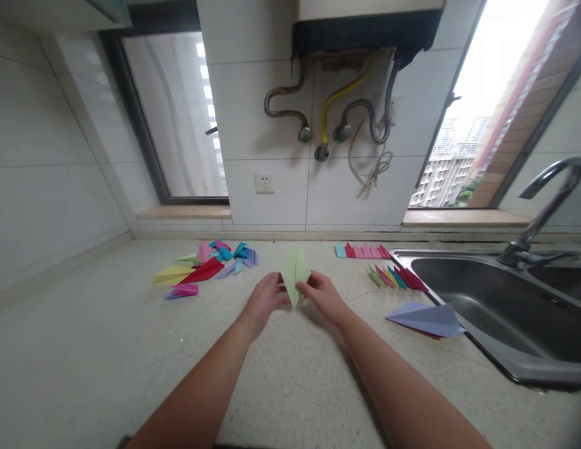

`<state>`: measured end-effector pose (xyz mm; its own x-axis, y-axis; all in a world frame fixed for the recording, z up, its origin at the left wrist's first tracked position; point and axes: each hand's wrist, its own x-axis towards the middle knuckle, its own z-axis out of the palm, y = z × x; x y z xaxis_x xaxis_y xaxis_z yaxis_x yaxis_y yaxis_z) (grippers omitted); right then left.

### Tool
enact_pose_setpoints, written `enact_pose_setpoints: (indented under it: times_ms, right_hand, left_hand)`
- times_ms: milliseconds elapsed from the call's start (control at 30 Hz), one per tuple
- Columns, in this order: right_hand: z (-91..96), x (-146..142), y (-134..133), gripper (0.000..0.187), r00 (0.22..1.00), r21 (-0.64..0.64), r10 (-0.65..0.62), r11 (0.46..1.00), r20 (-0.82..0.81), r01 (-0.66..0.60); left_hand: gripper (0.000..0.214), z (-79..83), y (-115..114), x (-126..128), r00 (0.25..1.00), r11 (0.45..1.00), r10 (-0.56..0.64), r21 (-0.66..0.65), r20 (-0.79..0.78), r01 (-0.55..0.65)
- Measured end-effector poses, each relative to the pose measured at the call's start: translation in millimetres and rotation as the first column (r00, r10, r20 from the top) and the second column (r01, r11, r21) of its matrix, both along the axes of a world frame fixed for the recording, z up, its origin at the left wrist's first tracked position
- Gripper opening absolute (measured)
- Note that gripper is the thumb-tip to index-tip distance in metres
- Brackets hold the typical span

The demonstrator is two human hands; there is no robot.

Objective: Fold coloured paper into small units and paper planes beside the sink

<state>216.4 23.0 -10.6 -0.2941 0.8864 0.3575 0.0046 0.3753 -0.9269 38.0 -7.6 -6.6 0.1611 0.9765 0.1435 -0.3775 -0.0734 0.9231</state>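
Note:
A pale green folded paper point(295, 269), diamond-shaped with pointed ends, stands up over the speckled countertop point(98, 349) in the middle of the view. My left hand point(264, 302) pinches its lower left edge and my right hand point(324, 294) pinches its lower right edge. Both hands have fingers closed on the paper. A lilac folded sheet point(428, 318) lies to the right of my right forearm, by the sink rim.
A heap of folded coloured papers point(206, 267) lies at back left. Two rows of folded pieces point(364, 251) point(395, 277) lie at back right. A steel sink point(505, 312) with a tap point(547, 209) fills the right side. Tiled wall, socket point(264, 183) and pipes stand behind.

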Motion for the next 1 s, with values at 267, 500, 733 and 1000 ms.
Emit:
enact_pose_setpoints:
  times_ms: [267,500,733,1000]
  right_hand:
    - [1.2,-5,-6,0.025,0.998,-0.022,0.010,1.000,0.056,-0.009]
    - [3.9,-12,-13,0.026,0.996,-0.107,0.089,0.990,-0.007,-0.089]
    - [2.1,-12,-11,0.023,0.997,-0.079,0.073,0.994,-0.010,-0.073]
    - [-8.3,-13,1,0.027,0.988,-0.142,0.051,0.987,-0.143,-0.071]
  left_hand:
    - [0.042,-15.5,1,0,0.955,0.994,-0.072,0.054,-0.288,0.091]
    - [0.039,-19.3,7,-5,0.941,0.996,-0.034,0.061,-0.337,0.058]
    - [0.037,-17.8,10,-5,0.960,0.994,-0.079,0.052,-0.268,0.096]
    - [0.044,-10.9,10,-6,0.981,0.999,-0.043,0.011,-0.191,0.046]
